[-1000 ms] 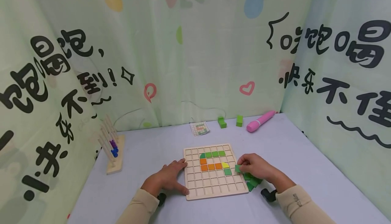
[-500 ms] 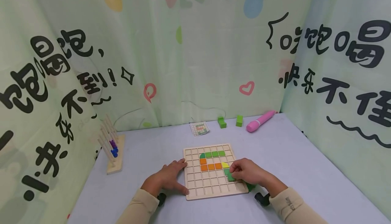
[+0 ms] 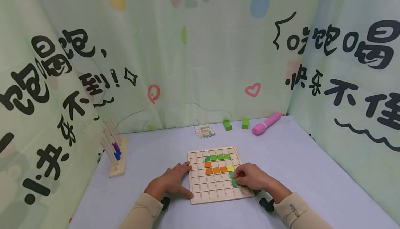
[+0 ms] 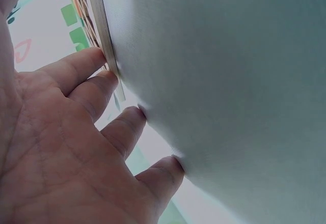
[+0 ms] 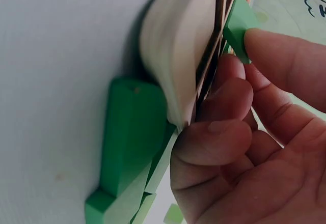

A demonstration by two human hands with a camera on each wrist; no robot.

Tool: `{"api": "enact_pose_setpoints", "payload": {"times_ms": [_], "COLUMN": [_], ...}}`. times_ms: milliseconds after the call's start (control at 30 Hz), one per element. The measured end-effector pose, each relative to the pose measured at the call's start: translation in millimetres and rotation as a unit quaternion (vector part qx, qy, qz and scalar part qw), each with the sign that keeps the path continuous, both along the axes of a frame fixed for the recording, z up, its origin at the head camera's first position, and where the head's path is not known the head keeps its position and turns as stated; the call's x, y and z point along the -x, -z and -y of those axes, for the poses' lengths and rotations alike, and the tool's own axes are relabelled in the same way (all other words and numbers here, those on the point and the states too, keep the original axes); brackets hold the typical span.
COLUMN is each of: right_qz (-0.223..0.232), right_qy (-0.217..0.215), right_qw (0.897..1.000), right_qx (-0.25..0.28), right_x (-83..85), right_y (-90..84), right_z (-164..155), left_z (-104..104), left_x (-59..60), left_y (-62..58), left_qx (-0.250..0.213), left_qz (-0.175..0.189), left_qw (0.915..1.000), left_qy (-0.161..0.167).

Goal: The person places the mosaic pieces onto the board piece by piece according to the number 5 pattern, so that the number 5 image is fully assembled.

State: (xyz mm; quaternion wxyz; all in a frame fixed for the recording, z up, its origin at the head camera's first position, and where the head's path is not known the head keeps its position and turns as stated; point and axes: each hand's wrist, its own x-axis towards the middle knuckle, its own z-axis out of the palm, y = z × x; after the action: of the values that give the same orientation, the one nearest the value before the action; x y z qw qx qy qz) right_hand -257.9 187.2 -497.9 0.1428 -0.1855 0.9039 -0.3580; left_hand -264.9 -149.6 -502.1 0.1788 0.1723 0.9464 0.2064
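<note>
Green tile sits pinched in my right hand at the right side of the wooden grid board, just below the yellow piece and the darker green one already in the grid. From the right wrist view I see my thumb and fingertips closed on the tile at the board's edge, with a heap of spare green blocks lying against that edge on the table. My left hand holds nothing; its fingers are stretched out, tips pressing the board's left rim. Orange pieces and a green row fill cells further up. Beyond the board lie a pattern card, two green blocks and a pink pen; a peg rack stands at the left.
</note>
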Motion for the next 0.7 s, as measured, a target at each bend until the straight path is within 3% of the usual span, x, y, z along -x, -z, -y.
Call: {"api": "enact_pose_setpoints", "payload": {"times_ms": [467,700], "right_qz": [-0.049,-0.036], "right_qy": [0.003,0.044], "right_qw": [0.998,0.998], "right_qx": [-0.041,-0.030], "right_x": [-6.2,-3.6], "right_y": [-1.9,-8.5], "right_z": [5,-12], "left_z": [-1,-1], "left_x": [-3.0,-2.9], "left_y": [-2.9,-3.2], "left_qx": [-0.004,-0.004], "left_qz": [0.007,0.006], "left_qw": [1.0000,1.0000], "left_qy": [-0.006,-0.005]}}
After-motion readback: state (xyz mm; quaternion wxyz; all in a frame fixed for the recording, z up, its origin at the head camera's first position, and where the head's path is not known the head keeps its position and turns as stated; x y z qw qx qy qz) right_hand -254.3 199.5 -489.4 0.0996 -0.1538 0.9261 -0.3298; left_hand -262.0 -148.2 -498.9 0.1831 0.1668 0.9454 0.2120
